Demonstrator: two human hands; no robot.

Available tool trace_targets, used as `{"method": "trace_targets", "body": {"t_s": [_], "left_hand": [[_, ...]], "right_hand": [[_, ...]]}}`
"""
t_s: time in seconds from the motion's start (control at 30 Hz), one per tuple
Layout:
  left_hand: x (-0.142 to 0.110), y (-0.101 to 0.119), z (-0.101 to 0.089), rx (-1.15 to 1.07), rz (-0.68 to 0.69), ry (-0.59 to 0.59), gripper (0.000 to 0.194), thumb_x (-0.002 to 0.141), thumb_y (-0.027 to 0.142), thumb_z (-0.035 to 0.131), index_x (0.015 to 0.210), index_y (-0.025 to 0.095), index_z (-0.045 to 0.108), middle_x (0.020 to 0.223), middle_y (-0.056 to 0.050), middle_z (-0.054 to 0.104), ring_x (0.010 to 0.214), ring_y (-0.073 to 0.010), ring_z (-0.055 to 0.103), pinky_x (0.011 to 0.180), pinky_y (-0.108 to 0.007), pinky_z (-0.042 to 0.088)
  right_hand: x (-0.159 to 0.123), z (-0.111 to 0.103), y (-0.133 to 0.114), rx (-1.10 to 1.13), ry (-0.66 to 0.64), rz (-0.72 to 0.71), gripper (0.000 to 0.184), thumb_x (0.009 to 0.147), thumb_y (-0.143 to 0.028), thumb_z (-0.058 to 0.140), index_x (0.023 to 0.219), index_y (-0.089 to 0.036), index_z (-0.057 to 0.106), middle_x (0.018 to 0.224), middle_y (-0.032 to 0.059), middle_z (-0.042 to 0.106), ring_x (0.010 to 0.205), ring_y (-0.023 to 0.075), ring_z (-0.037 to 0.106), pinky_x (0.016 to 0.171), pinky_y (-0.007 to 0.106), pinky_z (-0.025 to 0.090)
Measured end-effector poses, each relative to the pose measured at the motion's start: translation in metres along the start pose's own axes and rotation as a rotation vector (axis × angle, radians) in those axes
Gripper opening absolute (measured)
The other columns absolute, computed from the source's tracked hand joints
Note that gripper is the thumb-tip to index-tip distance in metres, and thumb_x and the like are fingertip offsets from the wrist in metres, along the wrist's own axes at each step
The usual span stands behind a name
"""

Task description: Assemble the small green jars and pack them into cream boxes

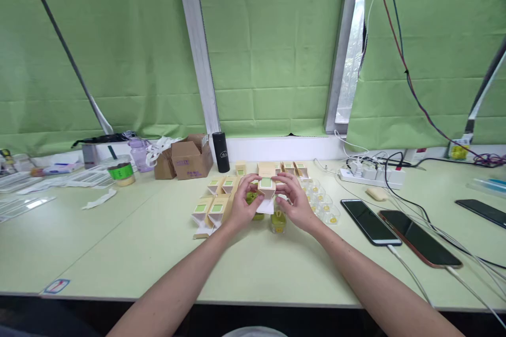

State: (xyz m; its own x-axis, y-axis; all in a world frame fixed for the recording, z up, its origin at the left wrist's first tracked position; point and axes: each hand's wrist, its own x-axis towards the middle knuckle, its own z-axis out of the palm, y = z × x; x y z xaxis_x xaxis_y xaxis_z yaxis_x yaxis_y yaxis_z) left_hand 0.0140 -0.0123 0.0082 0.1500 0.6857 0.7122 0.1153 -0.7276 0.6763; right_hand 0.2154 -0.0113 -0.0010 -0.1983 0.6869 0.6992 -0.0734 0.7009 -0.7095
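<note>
A brown cardboard box [193,159] stands at the far edge of the counter [126,263], left of centre, with an upright black bottle [221,152] just beside it. Further left along that edge: a white plastic bag [158,148], a purple bottle [139,155] and, slightly nearer, a cup [122,171] with a green band. A white strip [98,199] lies short of these. A sticker [57,286] is fixed at the near edge, far left. On the right, a white power strip [373,178] sits near the far edge; between it and the near edge lie a white-framed phone [369,221] and a brown-edged phone [419,237], cables attached. Green curtains [269,47] hang beyond the far edge.
</note>
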Motion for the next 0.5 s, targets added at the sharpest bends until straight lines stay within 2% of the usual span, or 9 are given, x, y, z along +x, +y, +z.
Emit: {"method": "trace_targets", "body": {"t_s": [0.2,0.5], "left_hand": [[0.0016,0.0029,0.0053,0.003,-0.022,0.059,0.032,0.091,0.025,0.075,0.122,0.026,0.067,0.134,-0.008,0.057,0.09,-0.0149,0.062,0.086,-0.031,0.055],[0.0005,0.0022,0.0084,0.021,-0.048,0.081,0.028,0.089,0.02,0.074,0.116,0.025,0.068,0.129,-0.006,0.058,0.09,-0.0148,0.063,0.083,-0.03,0.055]], "right_hand": [[-0.004,0.0022,0.0026,-0.027,0.015,-0.016,0.04,0.098,-0.036,0.07,0.137,-0.035,0.064,0.147,0.0104,0.042,0.103,0.0217,0.072,0.102,0.049,0.061],[-0.0049,0.0044,0.0021,-0.057,0.046,-0.014,0.038,0.096,-0.035,0.07,0.134,-0.033,0.065,0.145,0.0107,0.044,0.098,0.0193,0.071,0.094,0.045,0.063]]}}
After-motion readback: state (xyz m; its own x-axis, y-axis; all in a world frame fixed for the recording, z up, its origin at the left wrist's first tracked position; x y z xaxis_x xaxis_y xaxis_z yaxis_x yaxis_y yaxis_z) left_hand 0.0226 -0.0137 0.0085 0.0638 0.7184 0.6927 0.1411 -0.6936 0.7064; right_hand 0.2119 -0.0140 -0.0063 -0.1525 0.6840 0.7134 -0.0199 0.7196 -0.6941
